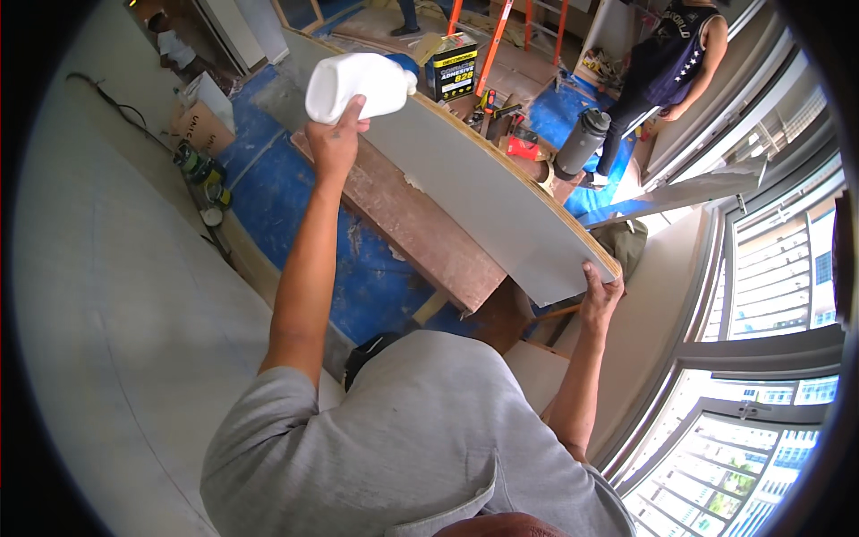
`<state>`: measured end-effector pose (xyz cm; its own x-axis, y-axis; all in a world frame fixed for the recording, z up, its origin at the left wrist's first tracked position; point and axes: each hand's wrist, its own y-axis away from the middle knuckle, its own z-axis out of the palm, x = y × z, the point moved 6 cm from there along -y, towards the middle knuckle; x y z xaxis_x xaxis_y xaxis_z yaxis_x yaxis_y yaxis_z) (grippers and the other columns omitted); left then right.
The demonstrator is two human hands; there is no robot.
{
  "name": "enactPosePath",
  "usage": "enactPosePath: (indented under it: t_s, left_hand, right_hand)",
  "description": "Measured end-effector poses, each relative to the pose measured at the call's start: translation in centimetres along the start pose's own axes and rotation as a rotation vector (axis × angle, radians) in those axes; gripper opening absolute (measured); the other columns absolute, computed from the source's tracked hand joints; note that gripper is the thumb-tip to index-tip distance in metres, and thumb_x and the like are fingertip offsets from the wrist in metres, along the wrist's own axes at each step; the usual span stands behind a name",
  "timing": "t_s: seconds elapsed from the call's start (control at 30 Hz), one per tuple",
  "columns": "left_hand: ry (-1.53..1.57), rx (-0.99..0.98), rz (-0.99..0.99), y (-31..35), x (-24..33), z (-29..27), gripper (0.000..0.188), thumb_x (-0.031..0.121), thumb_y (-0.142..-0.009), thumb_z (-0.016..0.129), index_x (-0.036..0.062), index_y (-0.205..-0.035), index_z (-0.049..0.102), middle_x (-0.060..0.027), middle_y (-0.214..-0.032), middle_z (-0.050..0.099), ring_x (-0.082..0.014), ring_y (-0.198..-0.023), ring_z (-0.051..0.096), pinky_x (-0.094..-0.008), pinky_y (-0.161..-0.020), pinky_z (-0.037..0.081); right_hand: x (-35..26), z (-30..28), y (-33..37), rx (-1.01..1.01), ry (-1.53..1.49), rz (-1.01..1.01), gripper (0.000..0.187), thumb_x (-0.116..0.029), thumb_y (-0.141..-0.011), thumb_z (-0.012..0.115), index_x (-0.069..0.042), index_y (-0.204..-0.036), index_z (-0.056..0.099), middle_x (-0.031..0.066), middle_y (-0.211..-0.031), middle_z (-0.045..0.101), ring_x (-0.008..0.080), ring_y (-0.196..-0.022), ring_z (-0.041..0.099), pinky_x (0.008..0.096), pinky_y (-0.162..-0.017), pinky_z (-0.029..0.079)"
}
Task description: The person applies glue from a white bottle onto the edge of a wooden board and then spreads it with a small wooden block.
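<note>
My left hand (335, 148) is closed around a white plastic bottle (344, 88), held up and tilted on its side. The bottle's narrow end points right, close to the top edge of a long panel (447, 183). This panel stands on edge across the view, with a grey-white face and a wood-coloured upper edge (506, 167). At the panel's near right end, my right hand (601, 300) grips the corner, thumb on the top. Whether anything flows from the bottle is too small to tell.
A reddish-brown plank (420, 228) lies beside the panel over blue floor sheeting (371, 277). Beyond stand a black-and-yellow tin (454, 70), a dark flask (582, 143), hand tools and an orange ladder (494, 45). One person (667, 67) stands far right, another (174, 45) far left. Windows (716, 456) line the right.
</note>
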<state>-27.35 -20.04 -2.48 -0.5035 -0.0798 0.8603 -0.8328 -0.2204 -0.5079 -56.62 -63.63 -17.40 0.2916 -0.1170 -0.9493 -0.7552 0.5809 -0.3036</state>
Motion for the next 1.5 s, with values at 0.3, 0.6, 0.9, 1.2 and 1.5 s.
enactPosePath:
  t_s: [0.3,0.6,0.9,1.2,1.5]
  left_hand:
    - [0.120,-0.010,0.007,0.3,-0.3,-0.3,0.025,0.009,-0.093,0.077,-0.0090,-0.111,0.072,-0.0140,-0.094,0.076,-0.0180,-0.066,0.072,-0.0288,-0.060,0.059]
    - [0.144,-0.009,-0.024,1.1,-0.8,-0.2,0.030,0.014,-0.093,0.079,-0.0081,-0.112,0.071,-0.0111,-0.098,0.076,-0.0120,-0.066,0.070,-0.0272,-0.055,0.057]
    - [0.997,0.338,-0.464,2.8,-4.8,-2.9,0.038,0.033,-0.102,0.069,0.0023,-0.124,0.061,-0.0099,-0.097,0.070,-0.0168,-0.071,0.067,-0.0264,-0.055,0.058]
    - [1.226,0.465,-0.864,11.4,-20.5,-9.8,0.040,0.037,-0.110,0.052,-0.0022,-0.113,0.060,-0.0042,-0.073,0.051,-0.0119,-0.057,0.049,-0.0230,-0.045,0.041]
    - [1.334,0.396,-0.924,18.4,-25.4,-9.3,0.036,0.034,-0.109,0.048,0.0006,-0.114,0.061,-0.0052,-0.076,0.055,-0.0133,-0.055,0.047,-0.0240,-0.047,0.037]
  right_hand:
    - [0.1,-0.1,0.1,0.024,0.018,-0.022,0.018,-0.006,-0.093,0.078,0.001,-0.106,0.069,0.0016,-0.099,0.066,0.0099,-0.092,0.061,0.0264,-0.086,0.048]
    - [2.3,-1.9,0.2,0.028,-0.020,-0.008,0.033,-0.016,-0.096,0.075,0.006,-0.118,0.065,0.0092,-0.105,0.071,0.0159,-0.094,0.065,0.0311,-0.087,0.051]
    - [0.7,-1.1,-0.3,0.028,-0.020,-0.005,0.039,-0.021,-0.096,0.075,0.005,-0.122,0.062,0.0085,-0.108,0.068,0.0168,-0.099,0.063,0.0332,-0.093,0.050]
    - [2.1,-1.5,-0.6,0.006,0.057,0.048,0.029,-0.013,-0.094,0.077,0.001,-0.117,0.065,0.0031,-0.105,0.068,0.0113,-0.098,0.060,0.0300,-0.096,0.045]
    - [1.5,-1.8,-0.7,0.023,0.064,0.139,0.027,-0.019,-0.094,0.079,-0.002,-0.109,0.065,0.0002,-0.099,0.065,0.0102,-0.095,0.056,0.0297,-0.094,0.043]
